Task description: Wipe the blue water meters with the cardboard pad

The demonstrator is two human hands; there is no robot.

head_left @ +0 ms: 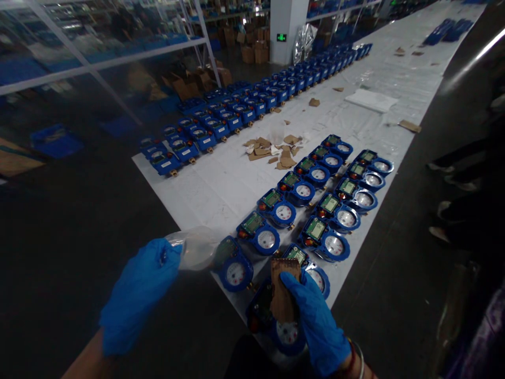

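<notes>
Clear cup (196,247) in left hand (138,292); contents cannot be told.

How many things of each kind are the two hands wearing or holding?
Blue gloves: 2, on the left hand and the right hand
Clear plastic cup: 1, in the left hand
Cardboard piece: 1, in the right hand
Total: 4

Cardboard scraps (272,150) on white sheet (221,184), far blue meter rows (252,102), shelving (98,58) behind.
</notes>
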